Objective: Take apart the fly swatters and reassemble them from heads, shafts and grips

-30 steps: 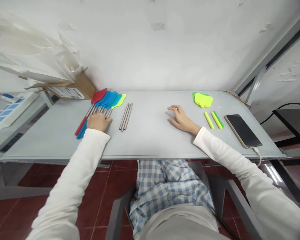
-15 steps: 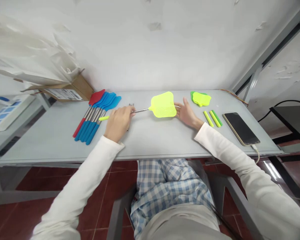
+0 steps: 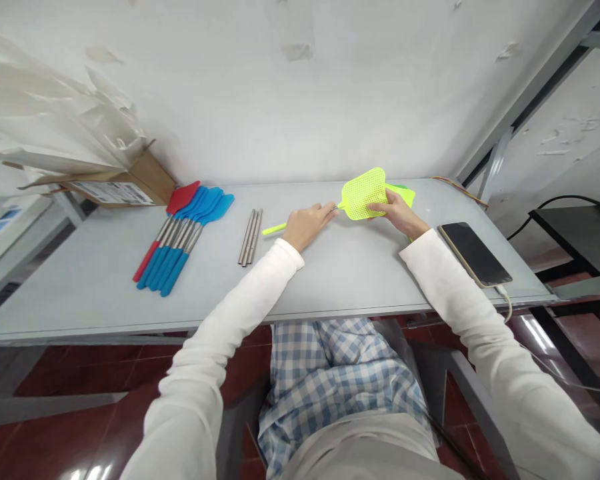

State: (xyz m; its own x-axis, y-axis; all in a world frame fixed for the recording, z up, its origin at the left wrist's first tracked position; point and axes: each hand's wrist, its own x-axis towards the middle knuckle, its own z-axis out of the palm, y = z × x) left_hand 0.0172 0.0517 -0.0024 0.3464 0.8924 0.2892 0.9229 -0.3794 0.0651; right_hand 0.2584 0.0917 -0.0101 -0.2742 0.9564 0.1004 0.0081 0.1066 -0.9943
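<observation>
Over the table (image 3: 80, 280), right of centre and toward its back edge, a yellow swatter (image 3: 361, 193) looks whole: the left hand (image 3: 305, 227) has its fingers wrapped round the shaft, the right hand (image 3: 401, 213) pinches the head. A red swatter (image 3: 183, 198) and blue swatters (image 3: 216, 208) lie complete toward the left edge; metal rods (image 3: 251, 238) and a loose yellow head (image 3: 405, 195) remain unjoined.
</observation>
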